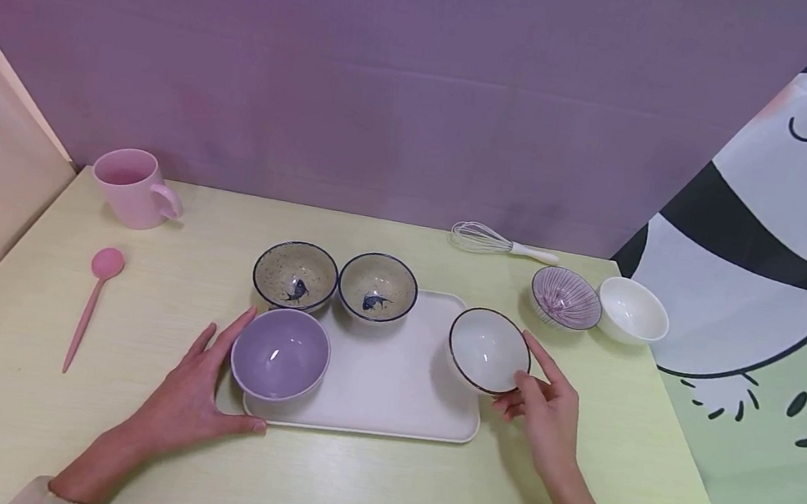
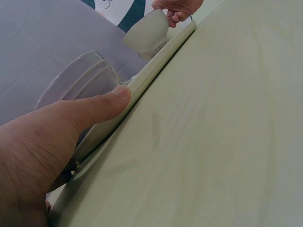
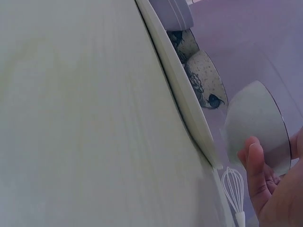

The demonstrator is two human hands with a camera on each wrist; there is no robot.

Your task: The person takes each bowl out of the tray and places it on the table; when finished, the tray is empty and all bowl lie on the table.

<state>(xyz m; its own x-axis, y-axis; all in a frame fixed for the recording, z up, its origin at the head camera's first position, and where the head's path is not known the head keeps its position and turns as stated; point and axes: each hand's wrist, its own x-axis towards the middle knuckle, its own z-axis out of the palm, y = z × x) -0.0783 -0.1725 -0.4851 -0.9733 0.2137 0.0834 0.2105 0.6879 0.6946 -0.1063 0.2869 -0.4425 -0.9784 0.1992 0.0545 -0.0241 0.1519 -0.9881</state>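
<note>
A white bowl with a dark brown rim (image 1: 488, 351) tilts over the right part of the white tray (image 1: 393, 402). My right hand (image 1: 546, 412) grips its right side, thumb at the rim and fingers beneath, as the right wrist view also shows. At the tray's front left corner stands a plain purple bowl (image 1: 281, 355). My left hand (image 1: 193, 394) spreads beside it, fingers along its left side and thumb by the tray's front edge. Behind it are two speckled bowls, the left one (image 1: 283, 271) and the right one (image 1: 393, 276), each with a blue fish inside.
Back right, a purple-striped bowl (image 1: 566, 297) and a plain white bowl (image 1: 633, 312) stand side by side, near a whisk (image 1: 484, 239). A pink mug (image 1: 127, 189) and a pink spoon (image 1: 97, 282) are at the left. A purple cloth wall (image 1: 362, 96) rises behind the table.
</note>
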